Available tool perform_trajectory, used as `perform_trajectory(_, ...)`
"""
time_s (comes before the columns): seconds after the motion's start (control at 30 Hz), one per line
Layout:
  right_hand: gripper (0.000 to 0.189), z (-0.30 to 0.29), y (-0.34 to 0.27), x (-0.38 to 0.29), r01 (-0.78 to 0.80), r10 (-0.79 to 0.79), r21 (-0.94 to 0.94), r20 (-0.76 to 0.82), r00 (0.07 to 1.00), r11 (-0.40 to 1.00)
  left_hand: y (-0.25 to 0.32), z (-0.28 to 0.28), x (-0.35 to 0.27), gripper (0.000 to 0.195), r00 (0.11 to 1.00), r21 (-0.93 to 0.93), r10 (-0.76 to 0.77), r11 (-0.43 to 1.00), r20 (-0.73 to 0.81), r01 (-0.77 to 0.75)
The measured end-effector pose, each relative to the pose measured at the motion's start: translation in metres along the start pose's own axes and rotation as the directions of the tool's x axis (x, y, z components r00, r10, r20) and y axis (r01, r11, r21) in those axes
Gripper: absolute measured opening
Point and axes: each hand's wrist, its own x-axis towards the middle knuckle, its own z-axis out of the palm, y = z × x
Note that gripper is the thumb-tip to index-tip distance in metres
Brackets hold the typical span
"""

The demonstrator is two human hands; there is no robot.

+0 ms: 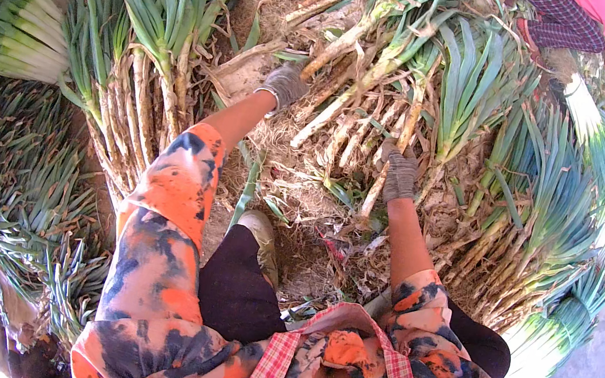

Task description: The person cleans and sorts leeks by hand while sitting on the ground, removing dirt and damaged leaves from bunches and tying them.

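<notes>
My left hand (pixel 285 86), in a grey glove, is at the root end of a long leek stalk (pixel 341 47) whose green leaves point up and right; its fingers seem closed round the stalk. Gloved too, my right hand (pixel 400 172) grips another leek stalk (pixel 413 109), its root end sticking out below the fist. Between and above the hands lies a loose heap of unpeeled leeks (pixel 347 131) with dry brown outer leaves and roots. Just right of my right hand, a leek with broad green leaves (pixel 463 90) leans on the heap.
Unpeeled leeks (pixel 142 98) stand at left, beside cleaned white-stemmed leeks (pixel 36 34). More unpeeled leeks (pixel 548 210) lie at right, with cleaned bundles (pixel 587 112) beyond. Another person (pixel 569 23) is at the top right. Roots and dry leaf scraps (pixel 302 189) cover the ground before my shoes.
</notes>
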Motion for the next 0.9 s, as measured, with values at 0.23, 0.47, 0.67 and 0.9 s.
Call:
perform_trajectory(0.23,0.032,0.007,-0.012,-0.008,-0.129,0.134,0.044,-0.125,0.983,0.991,0.02,-0.043,-0.004,0.051,0.936,-0.605,0.104,0.786,0.335,0.129)
perform_trajectory(0.47,0.021,0.071,-0.104,-0.077,0.002,-0.015,0.165,0.079,0.997,0.986,0.073,-0.115,-0.114,0.048,0.816,-0.898,0.38,0.129,0.436,0.42)
perform_trajectory(0.67,0.044,0.105,-0.028,-0.069,0.043,-0.01,-0.122,0.259,0.966,0.992,0.09,-0.06,-0.168,0.088,0.94,-0.884,0.258,0.461,0.222,0.082)
perform_trajectory(0.9,0.041,0.091,-0.037,-0.062,-0.073,0.027,0.266,0.172,0.985,0.961,0.106,-0.06,-0.207,0.078,0.883,-0.48,0.359,0.858,0.302,-0.185)
